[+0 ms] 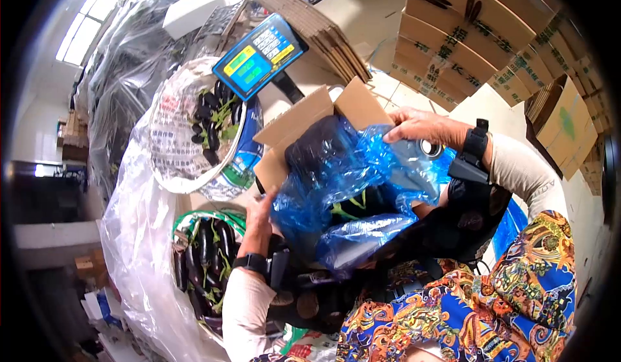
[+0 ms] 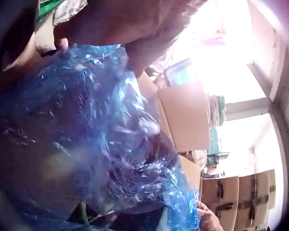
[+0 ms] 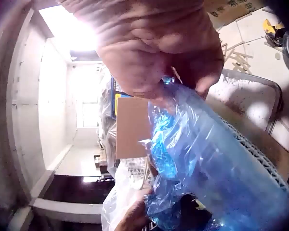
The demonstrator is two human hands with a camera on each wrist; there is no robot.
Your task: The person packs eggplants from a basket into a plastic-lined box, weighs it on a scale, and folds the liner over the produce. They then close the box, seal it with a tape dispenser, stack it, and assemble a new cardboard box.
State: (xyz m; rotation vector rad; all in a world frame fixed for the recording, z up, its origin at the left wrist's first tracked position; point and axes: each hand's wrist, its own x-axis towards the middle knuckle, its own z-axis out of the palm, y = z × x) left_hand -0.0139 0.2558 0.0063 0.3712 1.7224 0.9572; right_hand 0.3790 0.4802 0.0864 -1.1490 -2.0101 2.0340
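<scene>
An open cardboard box [image 1: 304, 119] with raised flaps stands before me, lined with a clear blue plastic bag [image 1: 362, 155]. Dark eggplants [image 1: 359, 203] with green stems show inside the bag. My right hand [image 1: 420, 127] pinches the bag's edge at the box's far right, thumb and fingers closing on the film in the right wrist view. At the near left side, my left hand [image 1: 259, 214] grips the bag's other edge, its fingertips partly hidden by plastic. Between both hands the film spreads loosely over the box.
A scale display [image 1: 259, 57] stands behind the box. Left of it are a white-rimmed basket [image 1: 178, 184] and a lower basket of eggplants [image 1: 207, 252]. Flattened cardboard [image 1: 317, 32] leans behind, and printed boxes [image 1: 453, 39] are stacked at the right. Clear plastic sheeting [image 1: 129, 233] hangs left.
</scene>
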